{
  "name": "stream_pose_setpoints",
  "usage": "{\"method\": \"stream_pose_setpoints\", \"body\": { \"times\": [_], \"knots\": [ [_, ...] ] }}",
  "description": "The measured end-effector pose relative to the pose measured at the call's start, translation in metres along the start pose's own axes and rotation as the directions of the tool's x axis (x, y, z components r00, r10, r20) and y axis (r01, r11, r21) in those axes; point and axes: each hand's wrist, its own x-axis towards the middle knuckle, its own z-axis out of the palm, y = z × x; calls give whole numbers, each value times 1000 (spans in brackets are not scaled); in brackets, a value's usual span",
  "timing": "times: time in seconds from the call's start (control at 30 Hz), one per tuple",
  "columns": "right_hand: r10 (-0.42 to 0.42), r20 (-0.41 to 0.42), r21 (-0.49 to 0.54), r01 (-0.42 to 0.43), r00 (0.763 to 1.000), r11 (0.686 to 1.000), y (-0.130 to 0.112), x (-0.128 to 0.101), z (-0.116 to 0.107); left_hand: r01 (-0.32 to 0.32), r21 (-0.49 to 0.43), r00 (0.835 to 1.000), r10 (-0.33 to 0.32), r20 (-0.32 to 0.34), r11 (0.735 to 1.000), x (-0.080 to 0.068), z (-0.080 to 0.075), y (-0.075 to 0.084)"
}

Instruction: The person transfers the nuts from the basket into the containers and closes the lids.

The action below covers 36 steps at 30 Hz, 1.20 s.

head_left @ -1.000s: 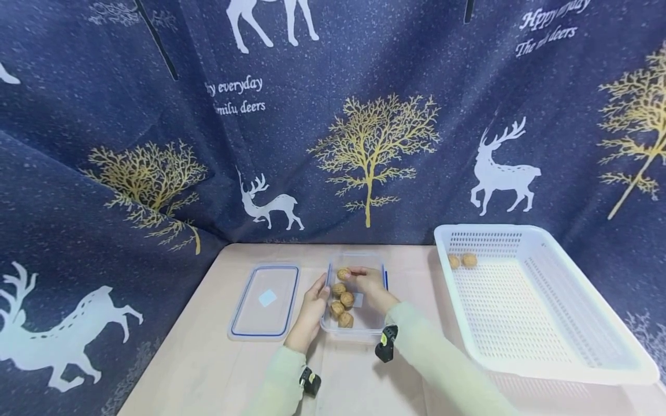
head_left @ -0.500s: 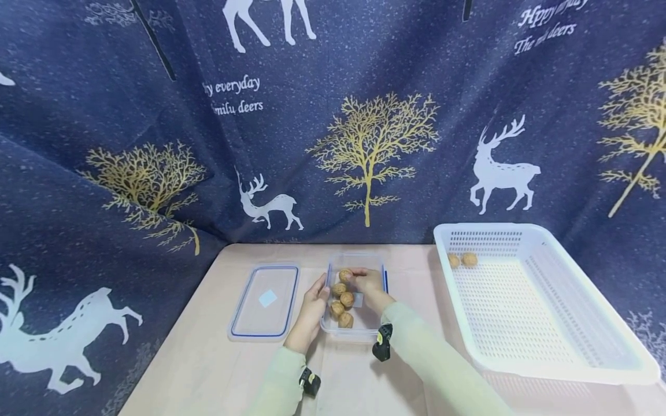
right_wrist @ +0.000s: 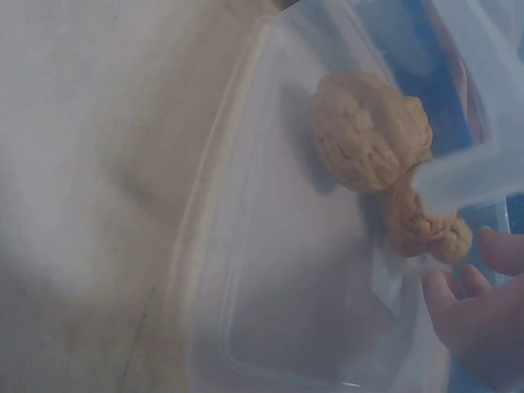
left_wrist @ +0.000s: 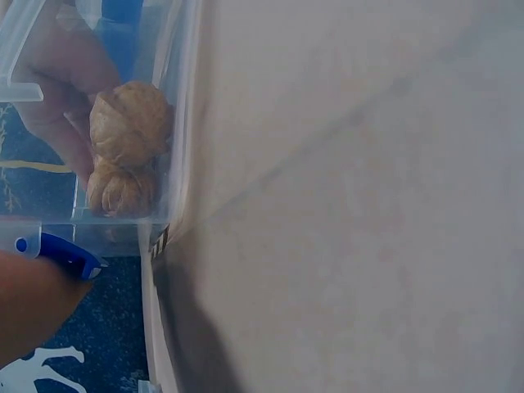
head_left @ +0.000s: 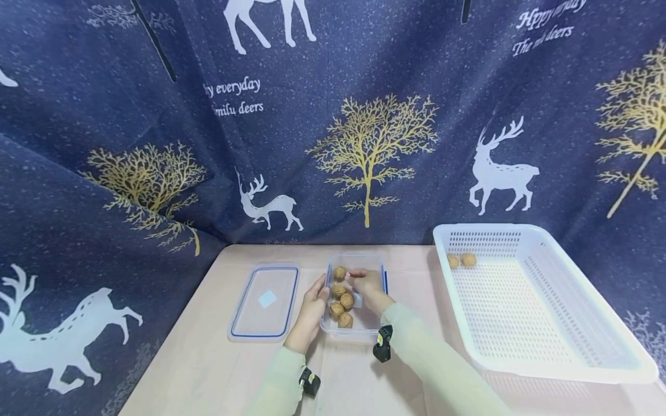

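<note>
Left of the box (head_left: 354,331), the lid (head_left: 264,318) lies on the counter (head_left: 192,358). The left hand (head_left: 311,306) touches the box's left wall; whether its grip pinches it is hard to tell. Five walnuts (head_left: 346,300) lie inside along that wall; the right hand (head_left: 367,283), grip spread, is just beside the farthest. Right of the box, a basket (head_left: 520,312) holds two more.

There are seven walnuts (head_left: 346,300) to count: five sit in one clear box (head_left: 364,333) and two sit in one white basket (head_left: 525,315). I count one lid (head_left: 250,300), one left hand (head_left: 310,309) and one right hand (head_left: 368,283). There are two pale sleeves (head_left: 278,375), and three gold trees (head_left: 372,156) on the blue cloth (head_left: 291,127) behind one worktop (head_left: 187,370).
</note>
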Motion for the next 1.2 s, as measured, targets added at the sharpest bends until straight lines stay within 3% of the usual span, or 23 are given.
{"method": "stream_pose_setpoints", "body": {
  "times": [0.3, 0.43, 0.53, 0.63, 0.73, 0.87, 0.97, 1.1, 1.2],
  "knots": [
    [0, 96, 14, -2, 995, 1000, -14, -4, -8, 5, 12, 1000, -5, 1, 1000, 0, 0, 1],
    [1, 98, -55, 5, 995, 998, -22, -1, -11, 6, 19, 1000, -6, -10, 1000, 1, 0, 0],
    [-78, 111, -96, 89, 991, 991, -10, 24, -16, 4, 26, 1000, -3, -13, 1000, 1, 0, 0],
    [-216, 159, -10, 220, 963, 975, 22, 70, -22, -4, 21, 1000, 4, -11, 1000, 1, 1, 0],
    [-219, 173, 57, 213, 960, 975, 20, 77, -25, 2, 9, 1000, -2, -12, 1000, 0, 1, 0],
    [-116, 144, 7, 116, 983, 993, -42, 19, -31, -3, 20, 1000, 3, -10, 1000, 0, 0, 0],
    [-94, 147, 14, 93, 985, 996, -74, -10, -40, -5, 25, 1000, 5, -9, 1000, 0, -1, -1],
    [-91, 149, 27, 88, 985, 996, -100, -28, -54, -5, 30, 1000, 5, -2, 1000, 0, -1, -1],
    [-104, 143, 39, 100, 984, 994, -105, -21, -66, 2, 30, 1000, -2, -2, 1000, 0, -1, -1]
  ]
}}
